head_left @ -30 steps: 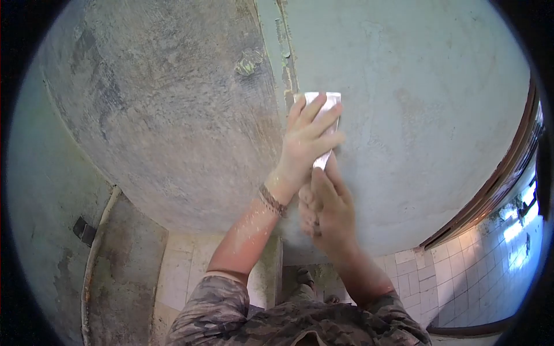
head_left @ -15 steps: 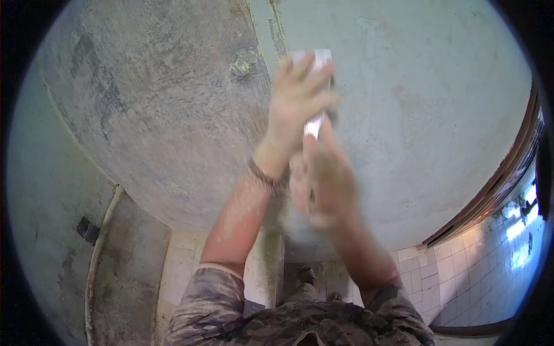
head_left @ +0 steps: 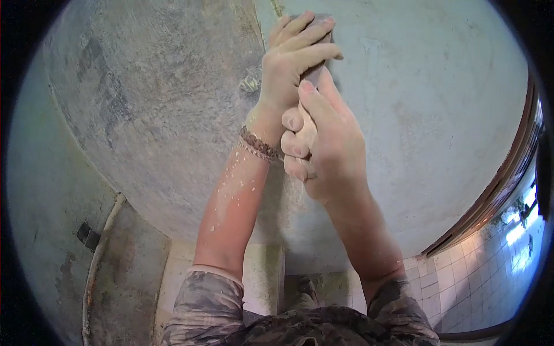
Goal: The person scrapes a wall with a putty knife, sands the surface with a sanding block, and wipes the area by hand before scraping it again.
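A flat metal scraper blade (head_left: 314, 75) lies against the painted wall (head_left: 404, 104), near the edge where pale green paint meets bare grey plaster (head_left: 167, 104). My left hand (head_left: 285, 69) presses on the blade with its fingers spread across it, and covers much of it. Below it, my right hand (head_left: 332, 138) is wrapped round the scraper's handle, which shows only in part between the fingers. White dust and flakes cover both hands and my left forearm.
A pipe (head_left: 98, 259) runs down the wall at the lower left, beside a small dark box (head_left: 88, 236). White tiles (head_left: 456, 271) and a bright window (head_left: 522, 225) are at the lower right. A brown wooden frame (head_left: 502, 179) curves along the right side.
Both hands have moved up the wall together with the scraper. The blade, bright before, now looks grey, and the right hand is less blurred.
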{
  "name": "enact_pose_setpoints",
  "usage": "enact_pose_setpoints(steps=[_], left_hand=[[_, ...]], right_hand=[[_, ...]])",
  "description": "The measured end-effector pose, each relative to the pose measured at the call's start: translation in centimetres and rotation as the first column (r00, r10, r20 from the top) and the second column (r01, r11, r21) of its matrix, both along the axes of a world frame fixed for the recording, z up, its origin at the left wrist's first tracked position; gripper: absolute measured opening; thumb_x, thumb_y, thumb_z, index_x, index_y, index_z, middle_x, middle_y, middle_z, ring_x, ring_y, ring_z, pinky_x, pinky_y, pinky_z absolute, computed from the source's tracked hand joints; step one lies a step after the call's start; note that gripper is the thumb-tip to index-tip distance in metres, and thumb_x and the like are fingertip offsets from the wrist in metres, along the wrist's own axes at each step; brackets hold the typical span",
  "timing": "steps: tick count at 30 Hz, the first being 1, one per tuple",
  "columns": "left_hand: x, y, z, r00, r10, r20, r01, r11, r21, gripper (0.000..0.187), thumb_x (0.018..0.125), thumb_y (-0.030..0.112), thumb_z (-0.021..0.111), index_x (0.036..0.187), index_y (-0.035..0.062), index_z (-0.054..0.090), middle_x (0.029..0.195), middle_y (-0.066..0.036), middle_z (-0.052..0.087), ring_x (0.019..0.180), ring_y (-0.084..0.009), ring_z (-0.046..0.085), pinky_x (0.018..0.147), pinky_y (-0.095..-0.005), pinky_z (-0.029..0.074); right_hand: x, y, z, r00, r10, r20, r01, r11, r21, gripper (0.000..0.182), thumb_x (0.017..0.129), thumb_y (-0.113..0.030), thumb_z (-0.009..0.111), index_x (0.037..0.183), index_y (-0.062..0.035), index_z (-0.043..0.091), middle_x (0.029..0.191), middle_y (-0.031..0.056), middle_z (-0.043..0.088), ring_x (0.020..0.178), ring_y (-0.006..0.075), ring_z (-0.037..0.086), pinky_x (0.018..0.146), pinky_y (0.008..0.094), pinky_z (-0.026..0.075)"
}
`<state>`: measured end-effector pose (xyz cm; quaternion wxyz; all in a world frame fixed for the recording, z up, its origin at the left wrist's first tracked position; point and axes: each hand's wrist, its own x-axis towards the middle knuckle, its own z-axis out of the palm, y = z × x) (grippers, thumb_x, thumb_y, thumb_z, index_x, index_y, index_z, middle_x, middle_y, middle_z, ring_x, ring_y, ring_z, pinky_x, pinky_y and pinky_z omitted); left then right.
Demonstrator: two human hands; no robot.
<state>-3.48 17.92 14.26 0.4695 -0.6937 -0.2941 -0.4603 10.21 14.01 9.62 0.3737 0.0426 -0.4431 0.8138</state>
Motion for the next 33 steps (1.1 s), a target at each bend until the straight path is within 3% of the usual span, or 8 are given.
enact_pose_setpoints(steps=[5,9,11,17,21,24,28,33], left_hand=[[0.6,-0.9,-4.7,0.995,0.095,0.033,-0.094,0.995,-0.011,0.008,0.075,0.014,0.065,0.081,0.0114,0.069,0.112,-0.009,0.069,0.115,-0.0323,0.058,0.104,-0.0454,0.039],[-0.3,-1.0,0.8,0.995,0.086,-0.057,-0.087,0.996,-0.002,0.009,0.075,0.016,0.065,0.081,0.0128,0.07,0.115,-0.008,0.069,0.116,-0.0318,0.058,0.105,-0.0461,0.038],[0.0,-1.2,2.6,0.998,0.057,0.03,-0.056,0.998,-0.019,0.01,0.074,0.017,0.065,0.082,0.0129,0.07,0.115,-0.008,0.069,0.115,-0.032,0.058,0.105,-0.0468,0.039],[0.0,-1.0,-1.3,0.995,0.1,0.001,-0.1,0.995,0.012,0.012,0.074,0.016,0.065,0.083,0.0104,0.07,0.114,-0.009,0.07,0.116,-0.0333,0.058,0.102,-0.0445,0.041],[-0.4,-1.4,4.6,0.998,0.06,-0.006,-0.06,0.998,0.0,0.011,0.071,0.013,0.066,0.081,0.0097,0.071,0.113,-0.009,0.071,0.111,-0.0337,0.06,0.1,-0.0432,0.043],[-0.4,-1.7,3.7,1.0,-0.028,0.0,0.028,0.999,-0.046,0.012,0.07,0.012,0.067,0.082,0.0096,0.071,0.113,-0.008,0.071,0.111,-0.0336,0.06,0.1,-0.0429,0.043],[-0.8,-0.5,0.9,0.998,0.055,-0.022,-0.054,0.997,0.051,0.012,0.07,0.012,0.066,0.081,0.0094,0.07,0.112,-0.008,0.071,0.113,-0.0325,0.059,0.102,-0.042,0.042],[-0.8,-1.7,7.0,0.996,-0.013,-0.092,0.014,1.0,0.006,0.01,0.072,0.013,0.066,0.08,0.0086,0.069,0.112,-0.008,0.071,0.114,-0.0335,0.059,0.104,-0.0414,0.04]], right_hand=[[1.0,-0.7,-3.0,0.993,-0.009,0.116,0.014,0.999,-0.041,0.046,0.102,-0.026,0.043,0.147,-0.0209,0.032,0.073,-0.0021,0.045,0.045,0.0039,0.036,0.034,0.0194,0.031],[1.1,-0.4,1.6,0.998,0.063,0.029,-0.063,0.998,-0.017,0.047,0.102,-0.026,0.042,0.148,-0.023,0.031,0.075,-0.0018,0.045,0.047,0.0041,0.036,0.034,0.0188,0.031],[0.7,-0.1,3.5,0.998,0.055,0.023,-0.055,0.998,0.018,0.046,0.102,-0.026,0.041,0.147,-0.0255,0.031,0.078,-0.0014,0.046,0.049,0.0044,0.038,0.034,0.0188,0.03],[1.2,-1.1,0.2,0.995,0.034,0.09,-0.031,0.999,-0.033,0.042,0.102,-0.028,0.043,0.144,-0.0261,0.034,0.08,-0.002,0.045,0.054,0.0047,0.039,0.037,0.0187,0.03],[0.0,-0.9,5.0,0.999,0.04,-0.037,-0.038,0.998,0.051,0.043,0.103,-0.028,0.041,0.145,-0.025,0.033,0.08,-0.002,0.044,0.055,0.0043,0.039,0.04,0.0194,0.03],[0.1,-1.4,4.1,0.999,0.02,-0.027,-0.018,0.999,0.046,0.039,0.103,-0.027,0.04,0.142,-0.0238,0.036,0.08,-0.0018,0.044,0.055,0.0041,0.039,0.04,0.0192,0.03],[0.5,-1.5,2.4,0.996,0.007,0.089,-0.003,0.999,-0.046,0.029,0.103,-0.027,0.04,0.132,-0.0218,0.042,0.081,-0.0022,0.045,0.055,0.0046,0.039,0.04,0.0192,0.03],[-0.7,-1.5,7.5,0.998,-0.04,-0.046,0.043,0.998,0.051,0.024,0.104,-0.027,0.04,0.127,-0.0207,0.044,0.08,-0.002,0.045,0.054,0.0048,0.038,0.038,0.0185,0.029]])
